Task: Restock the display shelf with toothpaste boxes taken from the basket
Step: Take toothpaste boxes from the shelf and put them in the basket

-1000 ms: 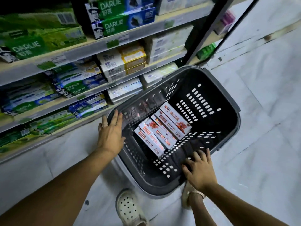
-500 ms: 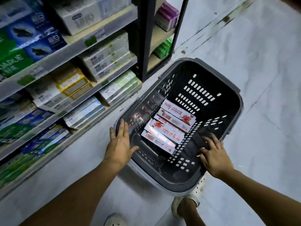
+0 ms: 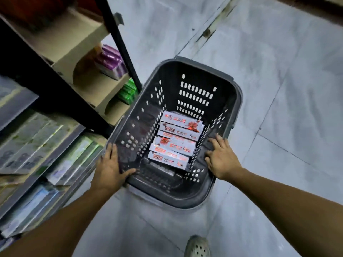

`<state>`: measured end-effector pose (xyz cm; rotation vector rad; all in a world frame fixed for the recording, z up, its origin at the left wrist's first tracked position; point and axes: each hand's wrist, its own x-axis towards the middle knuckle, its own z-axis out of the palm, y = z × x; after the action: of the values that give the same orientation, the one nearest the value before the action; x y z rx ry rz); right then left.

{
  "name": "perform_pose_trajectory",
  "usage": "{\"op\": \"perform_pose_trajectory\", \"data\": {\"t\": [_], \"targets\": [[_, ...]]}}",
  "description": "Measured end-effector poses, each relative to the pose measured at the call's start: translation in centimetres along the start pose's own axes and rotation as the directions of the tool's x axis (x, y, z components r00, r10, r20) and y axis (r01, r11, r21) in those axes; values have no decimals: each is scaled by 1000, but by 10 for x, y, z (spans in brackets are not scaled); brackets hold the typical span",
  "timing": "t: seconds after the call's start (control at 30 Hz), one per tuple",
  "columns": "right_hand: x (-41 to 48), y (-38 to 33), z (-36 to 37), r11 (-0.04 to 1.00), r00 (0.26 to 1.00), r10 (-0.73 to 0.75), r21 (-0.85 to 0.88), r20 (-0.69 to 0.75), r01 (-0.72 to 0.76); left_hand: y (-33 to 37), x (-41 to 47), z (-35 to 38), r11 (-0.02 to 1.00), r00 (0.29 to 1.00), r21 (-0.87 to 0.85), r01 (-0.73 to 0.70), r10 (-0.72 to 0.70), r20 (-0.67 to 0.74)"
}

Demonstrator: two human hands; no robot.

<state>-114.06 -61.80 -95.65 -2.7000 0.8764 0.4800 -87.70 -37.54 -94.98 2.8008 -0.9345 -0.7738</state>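
Note:
A grey plastic basket [image 3: 239,101] stands on the tiled floor beside the display shelf [image 3: 61,138]. Several white toothpaste boxes with red print [image 3: 177,140] lie stacked on the basket's bottom. My left hand [image 3: 110,168] rests against the basket's near left rim, fingers straight along the outside and thumb lying over the near edge. My right hand [image 3: 221,158] lies flat on the right rim with its fingers spread. Neither hand holds a box.
The shelf's lower levels at left carry blurred rows of boxed toothpaste [image 3: 27,149]. A black upright post [image 3: 120,45] divides it from a bay with purple packs [image 3: 111,64] and green packs [image 3: 130,91]. My foot in a white perforated clog [image 3: 197,247] stands behind the basket.
The basket has slid along the floor past the shelf rows to the black post. Both hands stayed on its rim, and the right hand moved further up the right side.

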Motion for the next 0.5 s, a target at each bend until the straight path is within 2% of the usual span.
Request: {"op": "perform_pose_trajectory", "data": {"t": [0.13,0.33,0.5], "targets": [[40,59,-26,1000,997,10,14,75,-11,63,52,-12,997,1000,74,-14,14,-3],[105,141,-70,1000,986,-6,-5,168,7,138,108,-21,1000,1000,4,-25,25,-3],[199,205,-124,991,983,-85,-90,161,100,195,153,-21,999,999,-31,40,-41,-32]]}}
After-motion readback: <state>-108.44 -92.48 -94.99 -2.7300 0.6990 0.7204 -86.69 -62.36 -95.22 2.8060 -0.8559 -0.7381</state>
